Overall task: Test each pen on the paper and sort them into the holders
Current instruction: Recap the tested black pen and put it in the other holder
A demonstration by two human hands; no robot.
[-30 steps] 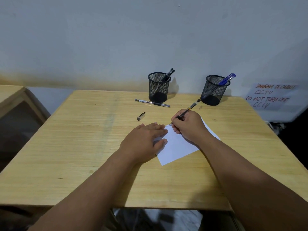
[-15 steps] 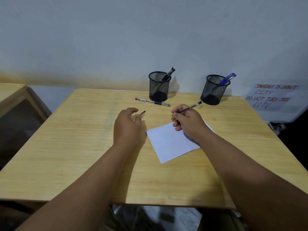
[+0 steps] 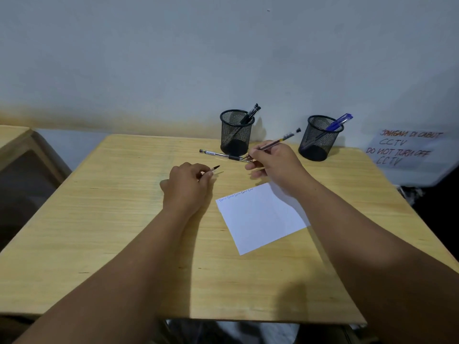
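My right hand grips an uncapped clear-barrelled pen above the table, its back end pointing up to the right. My left hand pinches the black pen cap, just off the wood. A white paper with a line of scribbles along its top edge lies below my right hand. Another capped pen lies in front of the left mesh holder, which holds black pens. The right mesh holder holds blue pens.
The wooden table stands against a pale wall. A handwritten CCTV notice is at the right. A second wooden table stands at the left.
My right hand lifted the pen off the paper and moved it up toward the holders. My left hand left the paper, reached left and picked up the cap.
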